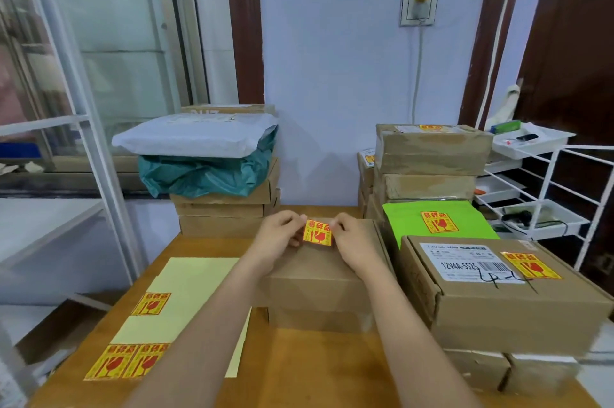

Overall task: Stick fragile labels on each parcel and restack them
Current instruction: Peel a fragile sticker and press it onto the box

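A yellow and red fragile label (318, 233) is held over the far top of a plain brown parcel (319, 278) in the middle of the wooden table (319, 371). My left hand (279, 236) pinches the label's left edge and my right hand (354, 240) pinches its right edge. That parcel lies on another brown box. Pale yellow backing sheets (186, 291) with three unused labels lie at the left front. On the right, a labelled box (505, 288), a labelled green parcel (438, 223) and a taller labelled stack (432, 148) stand together.
An unlabelled stack of brown boxes topped by a teal bag and a white mailer (199, 137) stands at the back left. A white wire rack with trays (545, 205) is on the far right. A white shelf frame (83, 128) rises on the left.
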The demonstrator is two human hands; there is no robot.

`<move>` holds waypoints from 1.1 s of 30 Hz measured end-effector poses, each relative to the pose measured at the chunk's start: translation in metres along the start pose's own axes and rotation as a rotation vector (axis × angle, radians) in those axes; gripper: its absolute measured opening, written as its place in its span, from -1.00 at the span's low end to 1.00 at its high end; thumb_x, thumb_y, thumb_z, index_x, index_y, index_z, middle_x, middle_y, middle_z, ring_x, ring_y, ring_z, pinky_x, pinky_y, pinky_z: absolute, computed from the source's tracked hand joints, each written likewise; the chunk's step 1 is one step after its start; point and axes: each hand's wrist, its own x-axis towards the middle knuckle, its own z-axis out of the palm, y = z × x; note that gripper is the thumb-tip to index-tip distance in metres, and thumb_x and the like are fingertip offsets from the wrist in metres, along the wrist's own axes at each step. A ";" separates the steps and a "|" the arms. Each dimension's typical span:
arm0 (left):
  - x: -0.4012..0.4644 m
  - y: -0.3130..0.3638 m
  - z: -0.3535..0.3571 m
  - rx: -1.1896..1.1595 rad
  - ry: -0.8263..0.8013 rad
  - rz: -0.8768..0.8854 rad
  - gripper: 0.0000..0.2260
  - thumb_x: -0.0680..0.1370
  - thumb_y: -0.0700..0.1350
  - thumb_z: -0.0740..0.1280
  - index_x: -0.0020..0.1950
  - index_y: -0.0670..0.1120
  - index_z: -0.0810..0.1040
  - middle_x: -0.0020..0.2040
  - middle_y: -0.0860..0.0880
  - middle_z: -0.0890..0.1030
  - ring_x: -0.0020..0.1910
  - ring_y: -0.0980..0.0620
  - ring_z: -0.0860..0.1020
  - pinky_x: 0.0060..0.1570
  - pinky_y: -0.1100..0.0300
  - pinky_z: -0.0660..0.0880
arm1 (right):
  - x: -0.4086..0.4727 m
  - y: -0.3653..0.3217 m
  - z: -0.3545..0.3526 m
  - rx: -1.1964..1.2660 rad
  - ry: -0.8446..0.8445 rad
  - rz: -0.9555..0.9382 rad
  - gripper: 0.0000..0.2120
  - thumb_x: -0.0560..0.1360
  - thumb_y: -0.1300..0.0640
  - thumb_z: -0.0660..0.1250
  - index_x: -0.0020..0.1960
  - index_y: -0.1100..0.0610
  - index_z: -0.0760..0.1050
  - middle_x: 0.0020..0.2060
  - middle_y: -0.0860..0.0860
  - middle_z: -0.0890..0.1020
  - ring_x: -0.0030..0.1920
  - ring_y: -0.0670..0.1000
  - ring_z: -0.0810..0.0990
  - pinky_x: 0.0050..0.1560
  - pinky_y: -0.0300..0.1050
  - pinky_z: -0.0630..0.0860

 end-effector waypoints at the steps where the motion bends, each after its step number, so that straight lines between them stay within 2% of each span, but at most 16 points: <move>1: 0.000 0.000 -0.001 -0.015 -0.014 0.007 -0.81 0.60 -0.12 0.26 -0.20 -0.09 0.54 -0.21 -0.05 0.58 -0.20 0.06 0.54 -0.15 0.20 0.49 | 0.000 0.001 0.000 -0.016 -0.008 0.003 -0.70 0.62 0.15 0.13 -0.29 -0.01 0.30 -0.18 0.05 0.51 -0.05 0.11 0.50 0.00 0.02 0.40; 3: 0.000 0.000 -0.001 -0.026 -0.020 0.014 -0.83 0.58 -0.17 0.30 -0.21 -0.11 0.54 -0.22 -0.05 0.58 -0.22 0.06 0.54 -0.14 0.17 0.49 | 0.001 0.002 0.002 -0.061 -0.024 0.009 -0.70 0.62 0.10 0.13 -0.29 -0.03 0.28 -0.19 0.05 0.50 -0.01 0.18 0.52 0.05 0.09 0.42; 6: 0.001 -0.002 -0.001 -0.004 -0.005 0.032 -0.84 0.56 -0.21 0.31 -0.23 -0.11 0.54 -0.28 -0.01 0.57 -0.30 0.10 0.51 -0.20 0.23 0.48 | 0.003 0.004 0.003 -0.078 -0.029 0.009 -0.72 0.62 0.08 0.14 -0.28 -0.02 0.28 -0.18 0.05 0.51 0.02 0.22 0.53 0.09 0.14 0.44; 12: 0.003 -0.007 0.000 0.088 0.021 0.028 -0.85 0.59 -0.15 0.29 -0.19 -0.09 0.52 -0.25 -0.01 0.58 -0.32 0.10 0.48 -0.18 0.24 0.46 | 0.003 0.006 0.003 0.032 -0.019 0.042 -0.77 0.61 0.04 0.14 -0.23 -0.08 0.33 -0.13 0.00 0.54 0.06 0.15 0.53 0.18 0.15 0.42; 16: 0.003 -0.006 0.001 0.106 0.031 0.030 -0.85 0.60 -0.14 0.26 -0.14 -0.11 0.53 -0.21 -0.03 0.60 -0.28 0.09 0.50 -0.20 0.28 0.46 | 0.002 0.006 0.002 0.179 -0.011 0.062 -0.84 0.57 0.06 0.21 -0.19 -0.06 0.39 -0.20 -0.08 0.53 -0.04 0.04 0.52 0.12 0.10 0.45; 19: 0.002 -0.005 0.002 0.107 0.037 0.029 -0.86 0.61 -0.14 0.25 -0.13 -0.10 0.53 -0.20 -0.02 0.60 -0.29 0.12 0.51 -0.25 0.34 0.45 | 0.001 0.006 0.000 0.185 -0.033 0.043 -0.90 0.56 0.08 0.26 -0.14 0.02 0.42 -0.20 -0.08 0.54 -0.08 -0.01 0.51 0.05 0.01 0.45; 21: 0.002 -0.004 0.002 0.107 0.038 0.036 -0.85 0.61 -0.14 0.24 -0.13 -0.10 0.52 -0.21 -0.01 0.60 -0.30 0.15 0.51 -0.28 0.38 0.44 | 0.002 0.007 0.000 0.163 -0.034 0.033 -0.92 0.55 0.09 0.27 -0.12 0.06 0.44 -0.20 -0.06 0.54 -0.07 0.01 0.53 0.04 0.02 0.45; 25: 0.004 -0.005 0.001 0.088 0.030 0.033 -0.87 0.62 -0.13 0.24 -0.10 -0.09 0.53 -0.18 -0.05 0.61 -0.26 0.12 0.53 -0.26 0.34 0.47 | 0.004 0.010 0.004 0.087 -0.015 0.022 -0.82 0.56 0.10 0.27 -0.23 -0.01 0.39 -0.22 -0.03 0.54 -0.07 0.07 0.53 0.03 0.08 0.46; 29: 0.006 -0.008 0.000 0.064 0.031 0.032 -0.91 0.60 -0.15 0.26 0.05 -0.11 0.54 -0.08 -0.12 0.63 -0.20 0.09 0.56 -0.28 0.34 0.48 | 0.008 0.011 0.004 0.051 0.040 0.046 -0.76 0.58 0.10 0.23 -0.26 -0.04 0.35 -0.10 0.07 0.57 0.00 0.14 0.55 0.07 0.10 0.48; 33: 0.007 -0.010 0.002 0.124 0.027 0.044 -0.94 0.56 -0.20 0.33 0.02 -0.11 0.54 -0.12 -0.10 0.60 -0.25 0.10 0.54 -0.30 0.36 0.48 | 0.009 0.011 0.004 -0.013 0.036 0.056 -0.76 0.57 0.10 0.24 -0.26 -0.01 0.36 -0.07 0.09 0.54 0.01 0.13 0.53 0.09 0.09 0.46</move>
